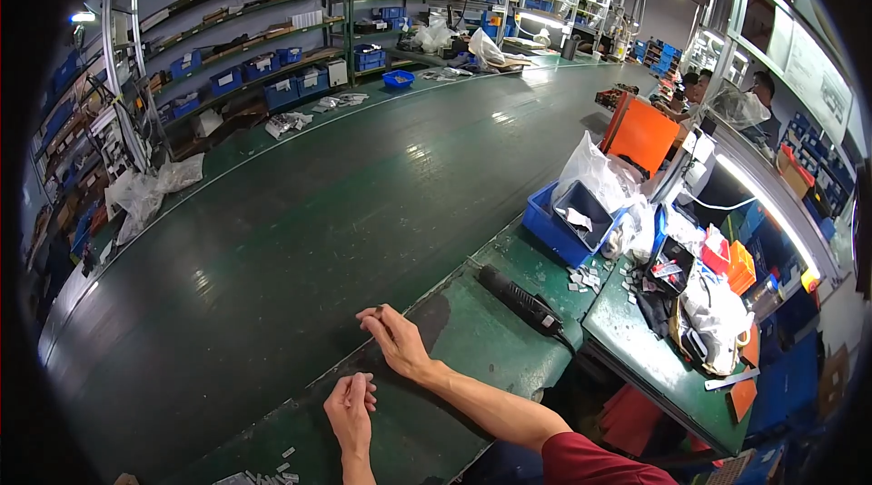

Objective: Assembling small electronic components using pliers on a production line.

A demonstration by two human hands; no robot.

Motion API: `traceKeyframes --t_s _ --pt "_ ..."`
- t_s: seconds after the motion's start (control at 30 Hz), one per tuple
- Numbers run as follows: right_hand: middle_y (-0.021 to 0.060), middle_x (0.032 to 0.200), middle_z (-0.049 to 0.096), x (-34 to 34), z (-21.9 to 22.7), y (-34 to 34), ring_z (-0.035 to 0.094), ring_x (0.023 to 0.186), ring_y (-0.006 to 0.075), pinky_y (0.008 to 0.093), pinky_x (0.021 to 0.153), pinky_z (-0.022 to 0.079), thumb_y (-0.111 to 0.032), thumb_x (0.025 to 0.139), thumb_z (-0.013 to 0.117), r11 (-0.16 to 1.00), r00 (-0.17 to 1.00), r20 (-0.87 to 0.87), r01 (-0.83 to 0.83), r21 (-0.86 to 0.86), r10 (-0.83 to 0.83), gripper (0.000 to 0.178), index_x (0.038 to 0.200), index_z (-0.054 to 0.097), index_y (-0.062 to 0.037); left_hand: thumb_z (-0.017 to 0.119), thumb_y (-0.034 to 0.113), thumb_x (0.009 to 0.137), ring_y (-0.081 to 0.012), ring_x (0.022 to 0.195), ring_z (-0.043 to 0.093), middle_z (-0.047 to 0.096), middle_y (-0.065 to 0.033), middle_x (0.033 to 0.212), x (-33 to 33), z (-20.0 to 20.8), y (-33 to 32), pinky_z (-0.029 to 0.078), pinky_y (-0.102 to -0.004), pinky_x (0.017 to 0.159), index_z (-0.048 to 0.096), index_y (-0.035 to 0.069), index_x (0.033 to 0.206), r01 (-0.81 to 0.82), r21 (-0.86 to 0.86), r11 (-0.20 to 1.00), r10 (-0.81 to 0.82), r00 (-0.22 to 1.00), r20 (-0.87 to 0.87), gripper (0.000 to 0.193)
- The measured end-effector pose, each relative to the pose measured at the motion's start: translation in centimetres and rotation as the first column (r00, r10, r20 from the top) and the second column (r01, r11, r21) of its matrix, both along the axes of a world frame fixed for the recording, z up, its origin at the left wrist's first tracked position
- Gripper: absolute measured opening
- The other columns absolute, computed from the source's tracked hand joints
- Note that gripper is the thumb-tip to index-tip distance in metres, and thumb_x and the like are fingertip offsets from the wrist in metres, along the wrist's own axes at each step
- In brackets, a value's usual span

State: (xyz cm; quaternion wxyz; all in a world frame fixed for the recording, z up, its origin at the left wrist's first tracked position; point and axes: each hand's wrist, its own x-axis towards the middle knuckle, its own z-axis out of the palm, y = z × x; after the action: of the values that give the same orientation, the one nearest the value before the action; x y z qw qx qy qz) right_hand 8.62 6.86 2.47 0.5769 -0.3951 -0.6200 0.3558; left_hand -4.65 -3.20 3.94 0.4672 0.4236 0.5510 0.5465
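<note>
My left hand [350, 408] is above the green bench edge at the lower middle, its fingers curled in and the thumb against them. Whatever may be inside those fingers is hidden. Further up and to the right, my right hand [398, 341] reaches over the border between bench and conveyor belt [309, 212]. Its fingers are loosely bent and partly stretched, and I see nothing held. A black corded power screwdriver [522, 299] lies on the bench to the right of this hand, touched by neither. Small grey metal pieces [272, 474] lie scattered at the lower edge, left of my left hand.
A blue bin [561, 229] with a dark tray and plastic bags stands at the bench's right. Small grey plates [583, 280] lie beside it. A cluttered side table [627, 340] is at the right. Shelves [263, 49] line the far side; people sit further along.
</note>
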Motion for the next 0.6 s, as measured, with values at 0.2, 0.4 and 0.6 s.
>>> traceKeyframes --t_s 0.2,0.4,0.6 --pt "0.0146 0.102 0.066 -0.38 -0.32 -0.15 0.067 0.089 0.0351 0.0382 0.073 0.053 -0.014 0.101 0.060 0.997 0.976 0.216 -0.034 0.071 0.018 0.016 0.107 0.063 0.0007 0.059 0.027 0.103 -0.0064 0.064 0.056 0.065 -0.0025 0.077 -0.05 -0.01 -0.08 0.043 -0.0206 0.055 0.071 -0.002 0.095 0.017 -0.004 1.000 -0.017 1.000 -0.009 0.032" --pt "0.0151 0.101 0.066 -0.37 0.04 -0.37 0.067 0.091 0.0351 0.0389 0.073 0.053 -0.014 0.100 0.060 0.998 0.989 0.150 -0.012 0.058 0.004 0.017 0.108 0.062 0.0014 0.059 0.024 0.103 -0.0058 0.064 0.055 0.065 -0.0020 0.077 0.05 -0.29 -0.06 0.043 -0.0203 0.055 0.071 -0.002 0.096 0.032 -0.016 0.999 -0.032 0.999 -0.013 0.029" --pt "0.0160 0.103 0.067 -0.55 -0.51 -0.25 0.068 0.089 0.0337 0.0373 0.073 0.053 -0.014 0.102 0.059 1.000 0.994 0.112 -0.001 0.021 -0.002 0.016 0.107 0.059 0.0017 0.059 0.025 0.103 -0.0057 0.064 0.055 0.065 -0.0017 0.077 0.28 -0.25 -0.08 0.043 -0.0202 0.056 0.071 -0.002 0.096 0.044 -0.014 0.999 -0.045 0.998 -0.041 0.030"
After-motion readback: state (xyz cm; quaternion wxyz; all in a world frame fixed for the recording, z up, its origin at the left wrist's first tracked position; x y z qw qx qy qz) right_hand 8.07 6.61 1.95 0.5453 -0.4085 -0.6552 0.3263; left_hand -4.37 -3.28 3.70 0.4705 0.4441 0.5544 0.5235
